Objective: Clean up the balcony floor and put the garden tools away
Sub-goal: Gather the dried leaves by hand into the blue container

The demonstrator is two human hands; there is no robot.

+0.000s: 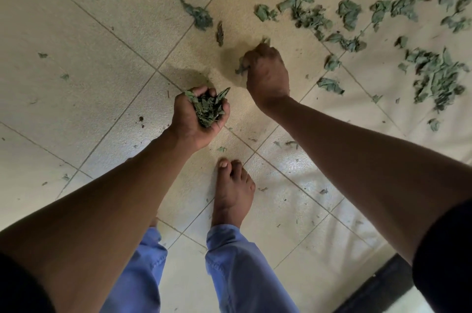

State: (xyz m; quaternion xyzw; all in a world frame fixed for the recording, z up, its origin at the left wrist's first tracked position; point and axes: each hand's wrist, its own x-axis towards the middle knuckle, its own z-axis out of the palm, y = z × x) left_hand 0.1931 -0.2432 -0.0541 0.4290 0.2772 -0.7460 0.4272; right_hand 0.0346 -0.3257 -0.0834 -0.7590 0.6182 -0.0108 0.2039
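Head view straight down at a beige tiled floor (76, 44) with thin grout lines running diagonally. Left hand (198, 118) palm-up, fingers curled round a bunch of green leaves (208, 108), held above the floor near the middle of the picture. Right hand (265, 71) knuckles-up, lower toward the floor, fingers curled and pinching a leaf scrap (241, 66) that sticks out on its left side; a bit of green also shows at the fingertips at the top. The two hands are apart, right one further forward. Loose wilted leaves (344, 14) scattered over the tiles across the top and right of the picture, thickest at upper right; a separate clump (436, 77) at the right edge, a few single pieces at upper left, small crumbs near the feet. One bare foot (233, 192) flat on the tile below the left hand, blue trouser legs (237, 269) at the bottom. Dark strip (378, 287) at bottom right corner, cannot tell what it is. Upper-right leaves slightly blurred.
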